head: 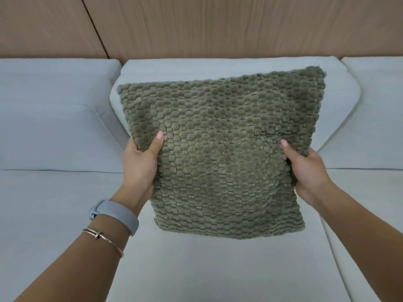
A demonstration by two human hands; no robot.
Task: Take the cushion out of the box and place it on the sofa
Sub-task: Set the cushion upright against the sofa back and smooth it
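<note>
Over the pale sofa [65,214], left hand [139,164] and right hand [309,171] clasp the cushion's [220,153] side edges

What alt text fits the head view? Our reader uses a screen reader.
Two bare hands, left hand and right hand, grip a green textured cushion by its sides above a pale grey sofa. The left wrist wears a blue band and a thin bracelet.

We find no legible text, label, brand, number or sign on any surface in the head view.
</note>
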